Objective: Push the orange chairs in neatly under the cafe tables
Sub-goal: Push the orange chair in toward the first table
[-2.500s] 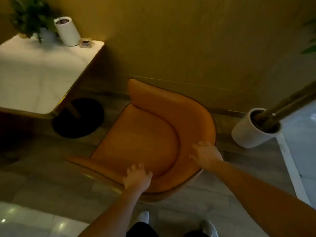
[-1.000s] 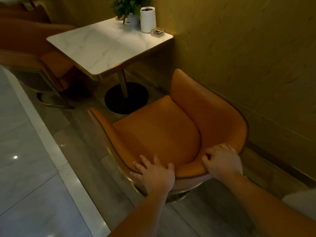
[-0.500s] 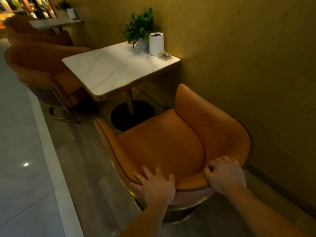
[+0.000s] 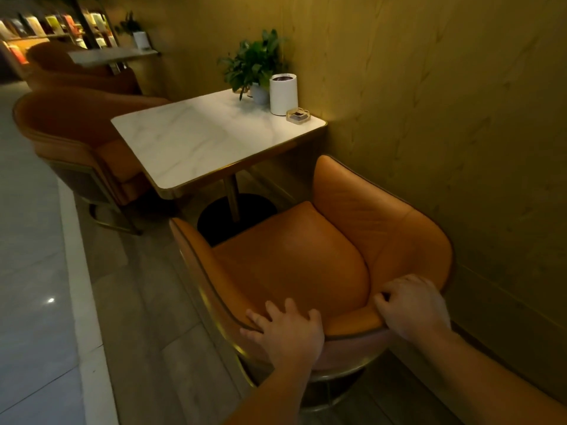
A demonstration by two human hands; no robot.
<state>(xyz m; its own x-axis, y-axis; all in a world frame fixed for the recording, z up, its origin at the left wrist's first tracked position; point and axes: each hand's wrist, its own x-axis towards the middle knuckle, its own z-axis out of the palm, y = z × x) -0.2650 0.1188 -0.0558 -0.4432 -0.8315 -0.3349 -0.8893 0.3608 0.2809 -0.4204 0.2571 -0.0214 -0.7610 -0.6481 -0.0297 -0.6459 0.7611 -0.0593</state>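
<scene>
An orange tub chair (image 4: pixel 294 256) stands in front of me, its open side facing a white marble cafe table (image 4: pixel 202 139). The seat's front edge sits near the table's black round base (image 4: pixel 236 216), short of the table top. My left hand (image 4: pixel 288 329) grips the top rim of the chair back, fingers curled over it. My right hand (image 4: pixel 411 305) grips the same rim further right, close to the wall. A second orange chair (image 4: pixel 82 142) is at the table's far side.
A yellow-brown wall (image 4: pixel 445 118) runs close along the chair's right side. On the table stand a potted plant (image 4: pixel 254 69), a white cylinder (image 4: pixel 283 93) and a small clear box (image 4: pixel 297 115). Further chairs and another table (image 4: pixel 113 55) lie behind.
The chair has turned to face the table and slid toward it. Both hands have stayed on the back rim, and my view has lifted to show more of the room.
</scene>
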